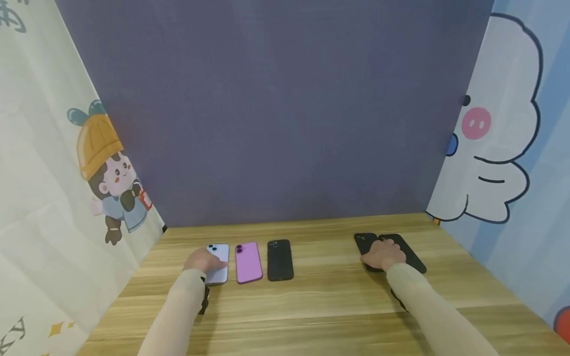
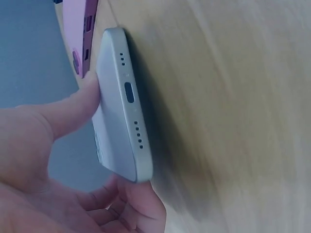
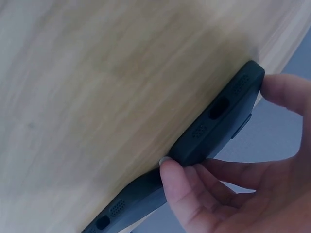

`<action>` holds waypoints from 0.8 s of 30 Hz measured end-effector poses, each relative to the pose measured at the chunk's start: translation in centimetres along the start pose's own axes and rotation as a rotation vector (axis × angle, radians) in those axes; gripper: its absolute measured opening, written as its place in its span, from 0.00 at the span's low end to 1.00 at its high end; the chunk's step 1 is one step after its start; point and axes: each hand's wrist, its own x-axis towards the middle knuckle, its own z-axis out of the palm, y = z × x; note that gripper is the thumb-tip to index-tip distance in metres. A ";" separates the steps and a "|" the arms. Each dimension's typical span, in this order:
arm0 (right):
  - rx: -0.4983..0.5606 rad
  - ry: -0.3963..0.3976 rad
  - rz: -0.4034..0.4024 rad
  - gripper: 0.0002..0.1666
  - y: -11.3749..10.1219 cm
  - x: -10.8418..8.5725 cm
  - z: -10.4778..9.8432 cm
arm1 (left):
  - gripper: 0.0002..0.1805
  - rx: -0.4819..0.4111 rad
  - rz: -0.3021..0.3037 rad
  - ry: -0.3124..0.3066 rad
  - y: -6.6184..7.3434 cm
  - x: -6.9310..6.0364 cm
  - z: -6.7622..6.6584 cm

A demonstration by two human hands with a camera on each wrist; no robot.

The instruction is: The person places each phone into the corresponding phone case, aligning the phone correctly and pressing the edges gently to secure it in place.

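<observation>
Head view: slate backdrop (image 1: 285, 113) stands behind the grained table (image 1: 325, 306) and pale phone (image 1: 217, 277).

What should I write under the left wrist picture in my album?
A left hand holds a pale phone above a wooden table, with a pink phone nearby.

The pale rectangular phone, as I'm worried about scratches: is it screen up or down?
Screen down: the pale phone shows its back and camera lenses facing up.
</observation>
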 end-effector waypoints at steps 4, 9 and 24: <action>0.011 -0.003 0.001 0.34 0.0 0.0 -0.3 | 0.37 -0.006 0.007 0.007 -0.2 0.3 -0.5; 0.024 -0.015 0.002 0.38 0.2 0.1 -0.5 | 0.35 -0.017 0.003 0.002 -0.3 0.6 -1.0; 0.009 -0.055 -0.019 0.43 -0.3 -0.4 -0.6 | 0.09 -0.296 -0.046 -0.056 -0.8 1.3 -1.5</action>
